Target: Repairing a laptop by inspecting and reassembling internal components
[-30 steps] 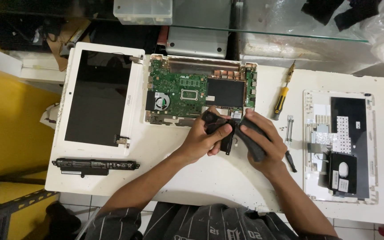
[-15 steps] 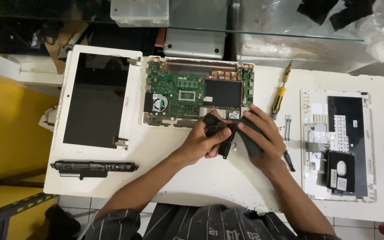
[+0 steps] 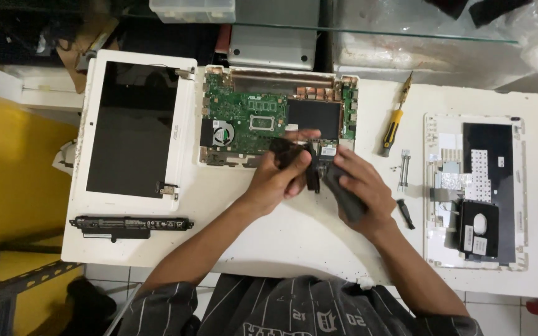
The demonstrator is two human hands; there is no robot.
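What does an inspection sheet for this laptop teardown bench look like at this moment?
Surface: white table, specks of dirt near its front edge.
Job's things: opened laptop base with green board exposed; small black part held between both hands.
Clutter: screen lid at left, long black battery, yellow-handled screwdriver, keyboard cover face down at right.
Grippers: left hand and right hand both closed on the black part.
Cables: nothing seen.
Surroundings: yellow wall at left, glass shelf behind, tiled floor.

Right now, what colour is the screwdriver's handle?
Yellow and black screwdriver, clearest in the head view.
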